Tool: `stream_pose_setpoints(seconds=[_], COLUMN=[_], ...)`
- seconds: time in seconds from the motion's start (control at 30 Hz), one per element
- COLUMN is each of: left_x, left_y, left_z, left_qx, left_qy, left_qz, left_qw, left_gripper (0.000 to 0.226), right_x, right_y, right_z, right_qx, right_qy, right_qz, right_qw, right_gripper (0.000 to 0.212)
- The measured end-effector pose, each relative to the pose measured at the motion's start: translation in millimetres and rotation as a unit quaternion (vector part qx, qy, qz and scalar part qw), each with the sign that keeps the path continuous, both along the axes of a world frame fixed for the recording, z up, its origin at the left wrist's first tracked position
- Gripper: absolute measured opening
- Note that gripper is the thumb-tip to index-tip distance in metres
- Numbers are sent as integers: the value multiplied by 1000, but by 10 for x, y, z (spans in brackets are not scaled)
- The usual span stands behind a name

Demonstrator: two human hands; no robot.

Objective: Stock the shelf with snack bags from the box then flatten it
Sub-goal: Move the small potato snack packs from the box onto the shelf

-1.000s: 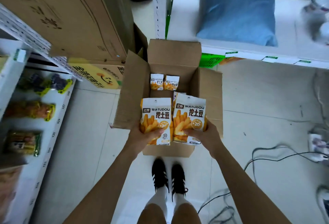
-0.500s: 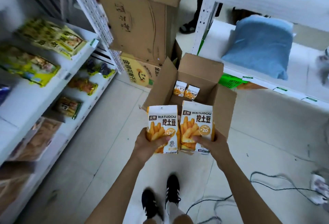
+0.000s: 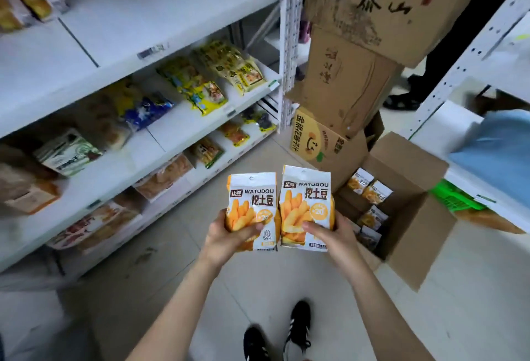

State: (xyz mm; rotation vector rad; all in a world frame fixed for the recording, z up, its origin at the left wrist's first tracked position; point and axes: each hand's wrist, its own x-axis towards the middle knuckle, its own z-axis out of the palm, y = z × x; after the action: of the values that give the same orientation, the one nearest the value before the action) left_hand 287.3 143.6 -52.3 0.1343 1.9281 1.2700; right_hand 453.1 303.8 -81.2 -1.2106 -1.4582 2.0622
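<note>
- While both arms reach forward over the floor [image 3: 177,274], the left hand [image 3: 226,238] is clamped on one snack bag [image 3: 252,211], thumb across its front, fingers behind.
- The right hand [image 3: 334,234] grips a second bag [image 3: 305,207] the same way; the two bags stand upright, side by side, edges just touching.
- Right of the right hand and farther out, the box [image 3: 413,217] sits on the floor with flaps open; several more bags [image 3: 368,188] stand inside it, some near its far wall, some nearer.
- Left of the left hand runs the shelf [image 3: 160,137], in tiers, its boards carrying yellow packs [image 3: 212,79], a blue pack [image 3: 149,108] and other blurred snacks.
- The top board above those packs is mostly bare; a few packs lie at its far-left end.
- Beyond the hands, a stack of cartons [image 3: 352,74] rises from the floor, just beside the shelf's upright post [image 3: 289,45] and behind the box.
- Right of the box a second rack [image 3: 459,74] holds a blue cloth bundle [image 3: 499,154], with something green [image 3: 453,197] beneath its board.
- Between cartons and second rack, another person's dark trouser leg and sandal [image 3: 401,101] show.
- Below the hands, the wearer's black shoes [image 3: 296,323] stand on the floor.
- Nothing lies between the held bags and the shelf's front edge.
</note>
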Motion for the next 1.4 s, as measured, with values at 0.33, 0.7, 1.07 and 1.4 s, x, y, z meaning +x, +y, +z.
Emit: stream_pose_setpoints(seconds=[0.33, 0.7, 1.07, 1.4], left_x=[-891, -1818, -2787, -3940], left_y=[-1073, -1180, -36, 559], left_z=[517, 1074, 1364, 1496], left_qx=[39, 69, 93, 83], left_qy=[62, 164, 231, 244], left_qz=[131, 215, 282, 303], left_qw=[989, 960, 926, 918], left_gripper=[61, 58, 54, 56], right_x=[-1334, -2682, -3874, -5235], right_y=[-682, -573, 609, 1276], right_z=[566, 1126, 1706, 1855], right_qx=[55, 90, 144, 163], right_qy=[7, 70, 78, 95], right_qz=[127, 216, 294, 331], right_qw=[990, 970, 942, 924], right_gripper=[28, 36, 37, 51])
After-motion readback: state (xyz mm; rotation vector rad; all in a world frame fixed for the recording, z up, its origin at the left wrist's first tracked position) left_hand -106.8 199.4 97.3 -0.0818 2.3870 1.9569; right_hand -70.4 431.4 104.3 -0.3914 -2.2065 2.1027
